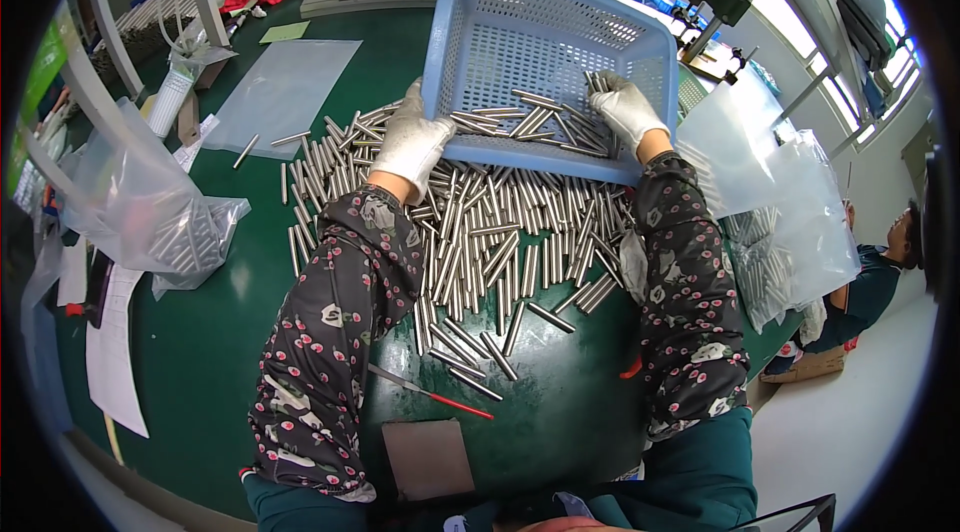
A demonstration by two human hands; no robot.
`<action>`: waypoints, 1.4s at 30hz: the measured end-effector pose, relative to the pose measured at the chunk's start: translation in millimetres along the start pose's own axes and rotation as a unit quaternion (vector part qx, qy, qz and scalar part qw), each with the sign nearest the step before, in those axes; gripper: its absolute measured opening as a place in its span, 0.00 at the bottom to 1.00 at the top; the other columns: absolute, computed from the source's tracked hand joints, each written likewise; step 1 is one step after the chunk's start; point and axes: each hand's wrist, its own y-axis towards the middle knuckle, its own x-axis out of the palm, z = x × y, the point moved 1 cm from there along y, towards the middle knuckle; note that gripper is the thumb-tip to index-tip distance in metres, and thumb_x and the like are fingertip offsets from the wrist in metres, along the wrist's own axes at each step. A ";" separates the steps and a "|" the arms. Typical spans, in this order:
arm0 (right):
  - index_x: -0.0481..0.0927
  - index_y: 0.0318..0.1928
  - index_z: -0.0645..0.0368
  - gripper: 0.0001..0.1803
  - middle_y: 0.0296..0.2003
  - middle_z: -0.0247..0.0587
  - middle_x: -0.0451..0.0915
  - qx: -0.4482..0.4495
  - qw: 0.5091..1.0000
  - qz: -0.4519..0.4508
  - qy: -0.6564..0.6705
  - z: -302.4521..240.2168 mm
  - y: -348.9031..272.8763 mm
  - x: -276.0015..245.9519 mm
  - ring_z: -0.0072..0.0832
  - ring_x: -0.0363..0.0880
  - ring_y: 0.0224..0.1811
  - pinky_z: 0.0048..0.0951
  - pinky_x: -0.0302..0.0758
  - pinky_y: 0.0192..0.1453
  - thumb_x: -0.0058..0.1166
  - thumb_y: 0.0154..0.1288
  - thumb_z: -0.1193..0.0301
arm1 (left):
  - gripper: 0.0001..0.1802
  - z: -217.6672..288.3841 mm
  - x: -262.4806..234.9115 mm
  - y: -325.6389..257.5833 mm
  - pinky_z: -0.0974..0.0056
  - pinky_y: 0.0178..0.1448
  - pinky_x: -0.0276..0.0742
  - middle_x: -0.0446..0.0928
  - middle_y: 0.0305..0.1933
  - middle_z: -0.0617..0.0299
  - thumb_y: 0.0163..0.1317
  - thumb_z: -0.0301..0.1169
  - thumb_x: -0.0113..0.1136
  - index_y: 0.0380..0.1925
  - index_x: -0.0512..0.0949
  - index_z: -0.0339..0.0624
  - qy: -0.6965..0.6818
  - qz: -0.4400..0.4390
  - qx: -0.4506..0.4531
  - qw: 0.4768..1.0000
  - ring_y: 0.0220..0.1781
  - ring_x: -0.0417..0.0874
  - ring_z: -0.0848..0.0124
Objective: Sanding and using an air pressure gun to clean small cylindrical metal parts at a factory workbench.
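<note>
A blue plastic basket [550,42] with slotted walls is tilted toward me over a large heap of shiny metal pins [470,242] on the green table. Several loose pins [535,122] lie inside it, along its near side. My left hand [415,140], in a white glove, is closed on the basket's left rim. Inside the basket at the right, my right hand [628,112], also gloved, is closed around a few pins [597,82] whose ends stick up past its fingers. The fingertips of both hands are partly hidden.
A red-handled file [450,402] and a brown square pad [428,460] lie near me. Plastic bags of pins stand at left [190,232] and right [765,262]. A clear plastic sheet [285,92] lies far left. Another person [865,292] sits at the right.
</note>
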 end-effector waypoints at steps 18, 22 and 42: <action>0.73 0.50 0.60 0.27 0.40 0.52 0.78 0.005 0.936 -0.268 -0.226 -29.0 -39.7 -10.0 0.41 0.76 0.43 0.31 0.69 0.49 0.49 0.45 0.64 | 0.35 -3.0 -4.9 0.5 0.69 0.53 0.68 0.70 0.49 0.52 0.49 0.18 0.49 0.60 0.53 0.34 -0.043 -0.011 -0.008 0.999 0.47 0.73 0.67; 0.73 0.48 0.62 0.25 0.36 0.51 0.78 0.004 0.960 -0.259 -0.110 -7.2 -37.1 -2.0 0.37 0.77 0.38 0.30 0.70 0.45 0.48 0.45 0.66 | 0.35 2.9 -2.4 -0.2 0.69 0.52 0.69 0.70 0.48 0.51 0.48 0.17 0.48 0.60 0.54 0.34 -0.052 -0.005 -0.020 0.998 0.46 0.74 0.66; 0.79 0.32 0.63 0.17 0.27 0.49 0.79 0.047 0.944 -0.227 -0.235 -26.7 -29.5 8.6 0.37 0.77 0.30 0.31 0.72 0.38 0.54 0.37 0.67 | 0.35 -4.3 -1.7 1.6 0.69 0.54 0.67 0.71 0.48 0.54 0.50 0.17 0.48 0.61 0.52 0.35 -0.060 -0.022 -0.026 0.998 0.46 0.73 0.67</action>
